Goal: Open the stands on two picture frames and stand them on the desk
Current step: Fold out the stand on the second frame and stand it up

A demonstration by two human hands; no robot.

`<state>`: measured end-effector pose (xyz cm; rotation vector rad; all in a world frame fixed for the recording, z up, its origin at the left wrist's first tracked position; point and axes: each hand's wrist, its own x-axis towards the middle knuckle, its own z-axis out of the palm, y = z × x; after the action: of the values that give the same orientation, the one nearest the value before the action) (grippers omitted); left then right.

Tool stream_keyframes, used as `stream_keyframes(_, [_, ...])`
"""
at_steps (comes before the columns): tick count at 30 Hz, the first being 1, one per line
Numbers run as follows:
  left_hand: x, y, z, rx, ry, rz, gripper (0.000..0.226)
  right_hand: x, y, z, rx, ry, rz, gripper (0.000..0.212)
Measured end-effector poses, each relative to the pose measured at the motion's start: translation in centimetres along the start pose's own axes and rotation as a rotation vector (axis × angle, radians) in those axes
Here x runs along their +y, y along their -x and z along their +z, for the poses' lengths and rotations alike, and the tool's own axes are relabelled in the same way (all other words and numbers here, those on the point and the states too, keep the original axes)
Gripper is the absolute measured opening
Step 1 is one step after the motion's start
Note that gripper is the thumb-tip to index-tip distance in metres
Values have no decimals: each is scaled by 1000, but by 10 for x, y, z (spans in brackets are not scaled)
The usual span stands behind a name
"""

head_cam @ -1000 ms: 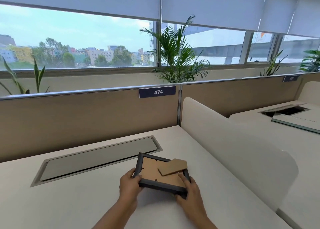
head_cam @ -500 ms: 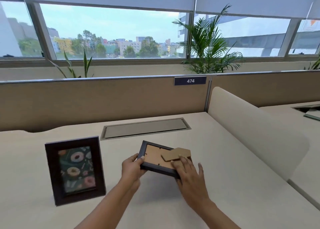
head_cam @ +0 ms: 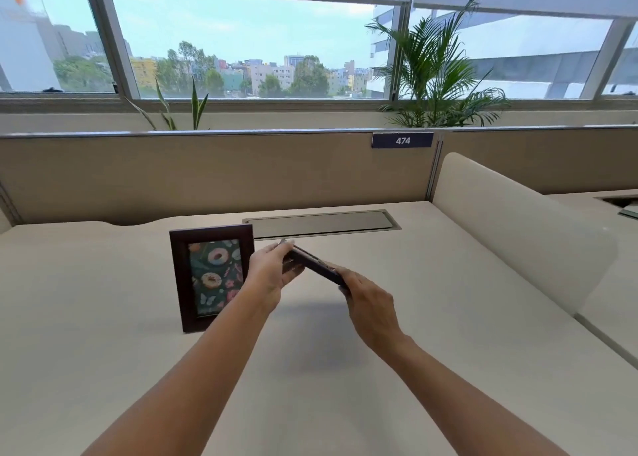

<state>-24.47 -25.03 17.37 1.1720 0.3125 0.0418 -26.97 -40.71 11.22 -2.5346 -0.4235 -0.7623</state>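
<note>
A dark-framed picture of doughnuts [head_cam: 211, 277] stands upright on the pale desk [head_cam: 103, 317], left of centre. Just to its right, a second dark picture frame [head_cam: 316, 265] is held in the air above the desk, seen nearly edge-on and sloping down to the right. My left hand [head_cam: 267, 276] grips its upper left end, close to the standing frame. My right hand [head_cam: 371, 303] grips its lower right end. The second frame's back and stand are hidden from view.
A grey cable hatch [head_cam: 321, 223] is set into the desk behind the frames. A beige partition with a "474" label [head_cam: 402, 140] runs along the back. A rounded cream divider [head_cam: 518, 227] closes off the right side. Plants stand by the window.
The second frame lay back-up near the desk with its cardboard stand showing; both hands have lifted it, tilted it edge-on and carried it toward the standing frame. The view has swung left.
</note>
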Motion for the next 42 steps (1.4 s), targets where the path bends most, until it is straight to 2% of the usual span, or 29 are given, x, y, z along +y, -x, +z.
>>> stream_keyframes(4, [0,11,-17,-118,-79,84,41,-19,8,5,49,-139,91,28])
stream_keyframes(7, [-6,16,-27,-94,-163,142,47,-28,9,2,28,-310,170,28])
stream_keyframes(10, [-12,18,-38,-31,-254,173,54,-40,6,-4,-25,-609,254,26])
stream_keyframes(14, [-18,20,-53,19,-354,142,56,-52,2,-10,-89,-1028,452,18])
stream_keyframes(19, [-16,24,-69,-1,-323,142,45,-52,-3,-13,-93,-1287,624,21])
stream_keyframes(23, [-12,25,-75,13,-335,151,41,-53,-6,-12,-121,-1344,717,27])
stream_keyframes(29, [-10,29,-80,13,-322,147,38,-56,-5,-9,-155,-1372,816,20])
stream_keyframes(37, [-8,35,-84,10,-315,144,38,-63,-1,-6,-147,-1390,828,24])
stream_keyframes(42, [-11,42,-73,-59,-383,116,40,-68,2,-5,-38,-1297,752,24])
